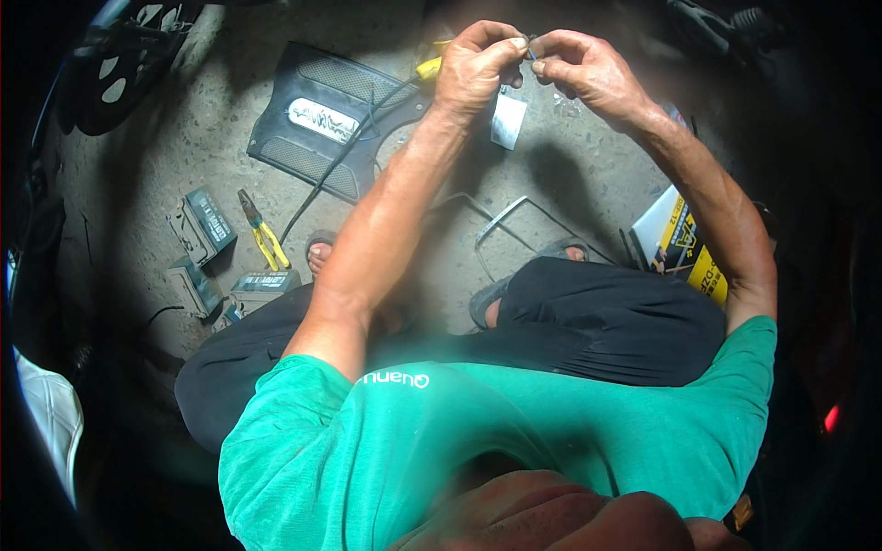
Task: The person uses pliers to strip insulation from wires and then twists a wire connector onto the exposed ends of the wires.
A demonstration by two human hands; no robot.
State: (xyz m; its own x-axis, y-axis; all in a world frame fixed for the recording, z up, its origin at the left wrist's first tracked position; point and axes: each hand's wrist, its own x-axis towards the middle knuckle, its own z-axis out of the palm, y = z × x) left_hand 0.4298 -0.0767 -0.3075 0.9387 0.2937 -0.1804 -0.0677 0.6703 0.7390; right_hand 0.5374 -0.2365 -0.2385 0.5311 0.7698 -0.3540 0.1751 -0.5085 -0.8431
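Both hands are raised far ahead of me, fingertips almost meeting. My left hand [475, 75] pinches a small, dark, thin piece between thumb and forefinger. Against it my right hand [593, 78] also has thumb and forefinger closed, on what looks like a thin wire [532, 54] with a bluish stretch. Fingers cover most of this piece. Just left of my left hand shows a yellow object [428, 69], partly hidden by the hand. A black cable [354, 134] curves from there down across a dark footboard panel [317, 118] with mesh patches.
Yellow-handled pliers [263, 235] lie on the concrete floor, beside several dark box-shaped batteries [209, 223]. A white card [508, 121] lies below my hands. A bent metal frame [501, 217] is between my feet. A yellow-and-white carton [677, 230] stands by my right knee; a wheel [110, 87] is far left.
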